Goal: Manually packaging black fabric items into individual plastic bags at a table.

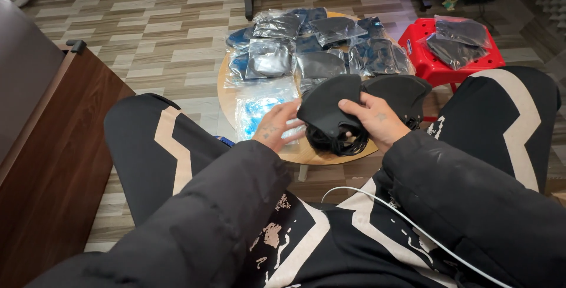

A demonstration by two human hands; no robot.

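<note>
Pinched between thumb and fingers of the right hand (377, 122): a black face mask (328, 108), lifted off a loose pile of black masks (395, 90) at the near right of the small round wooden table (223, 96). Left hand (276, 126) half spread, fingertips touching the mask's left edge and resting over an empty clear plastic sleeve (259, 106) flat on the table's near left side.

Head view only, looking down past black sleeves and black-and-cream trousers. Farther off on the table, a spread of masks already sealed in clear bags (306, 43), overlapping in rows. Right of the table, a red plastic stool (439, 64) carrying a few more bagged masks (457, 40). Brown wooden cabinet (53, 146) at the left edge; white cable (401, 214) trailing across the lap.

Judged as the bagging step: one mask picked, sleeve waiting just beside it. Next move likely calls for flattening or folding the mask, opening the sleeve's mouth with the left fingers, sliding the mask in straight without catching the ear loops.
</note>
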